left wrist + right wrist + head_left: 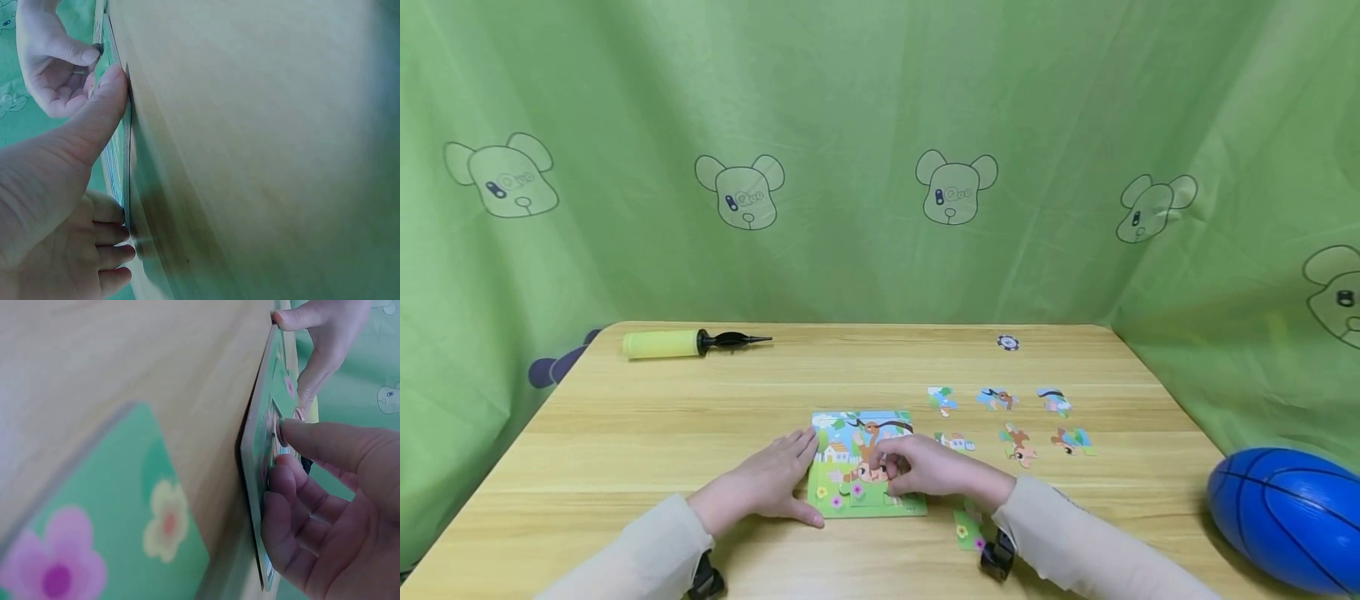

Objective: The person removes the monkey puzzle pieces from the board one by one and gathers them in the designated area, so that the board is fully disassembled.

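A puzzle board with a picture of a monkey, a house and flowers lies on the table. My left hand rests at its left side, fingers extended along the edge and thumb at the near corner. Over the board's lower right part, my right hand pinches a small puzzle piece between thumb and bent fingers. Most of that piece is hidden by the fingers. A green flowered piece lies on the table beneath the right wrist.
Several loose puzzle pieces, such as a monkey-face piece, lie right of the board. A blue ball sits at the right edge. Farther back are a yellow hand pump and a poker chip. Green curtains enclose the table.
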Demonstrator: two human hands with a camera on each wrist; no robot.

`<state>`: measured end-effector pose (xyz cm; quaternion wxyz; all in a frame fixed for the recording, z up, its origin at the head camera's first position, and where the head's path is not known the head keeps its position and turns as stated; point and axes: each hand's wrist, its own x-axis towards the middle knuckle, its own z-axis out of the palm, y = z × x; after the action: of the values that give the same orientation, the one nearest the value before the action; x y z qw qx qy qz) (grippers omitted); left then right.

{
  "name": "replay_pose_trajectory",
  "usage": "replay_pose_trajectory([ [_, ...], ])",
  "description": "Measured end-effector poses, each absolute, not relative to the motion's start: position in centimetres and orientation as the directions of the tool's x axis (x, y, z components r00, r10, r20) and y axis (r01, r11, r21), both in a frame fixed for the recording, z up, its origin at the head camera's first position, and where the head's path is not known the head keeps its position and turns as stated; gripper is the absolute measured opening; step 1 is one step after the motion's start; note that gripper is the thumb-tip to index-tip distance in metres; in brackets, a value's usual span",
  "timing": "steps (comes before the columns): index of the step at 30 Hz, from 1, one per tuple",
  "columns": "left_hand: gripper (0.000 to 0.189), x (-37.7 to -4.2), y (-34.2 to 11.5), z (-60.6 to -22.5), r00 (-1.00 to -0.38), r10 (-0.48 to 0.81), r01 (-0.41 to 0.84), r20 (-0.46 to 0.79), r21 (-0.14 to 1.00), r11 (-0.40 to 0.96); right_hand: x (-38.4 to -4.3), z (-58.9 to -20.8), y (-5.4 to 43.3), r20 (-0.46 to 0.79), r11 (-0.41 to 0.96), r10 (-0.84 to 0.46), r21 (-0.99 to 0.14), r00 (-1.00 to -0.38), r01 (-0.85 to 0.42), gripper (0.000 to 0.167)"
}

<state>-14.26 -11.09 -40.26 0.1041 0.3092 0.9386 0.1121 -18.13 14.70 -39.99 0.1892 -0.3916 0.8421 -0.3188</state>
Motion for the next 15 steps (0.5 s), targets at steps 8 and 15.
replay_pose_trajectory([
  [8, 0.11, -14.31, -11.12, -40.28, -0.789, 0.6, 0.552, -0.135, 0.273, 0.788, -18.2, -39.97, 14.56, -0.064, 0.474, -0.743, -0.753, -0.667, -0.456, 0.01],
  [15, 0.11, -14.32, -11.12, -40.28, -0.79, 0.597, 0.549, -0.137, 0.276, 0.789, -18.22, -39.99, 14.44, -0.118, 0.456, -0.715, -0.826, -0.689, -0.332, 0.005],
])
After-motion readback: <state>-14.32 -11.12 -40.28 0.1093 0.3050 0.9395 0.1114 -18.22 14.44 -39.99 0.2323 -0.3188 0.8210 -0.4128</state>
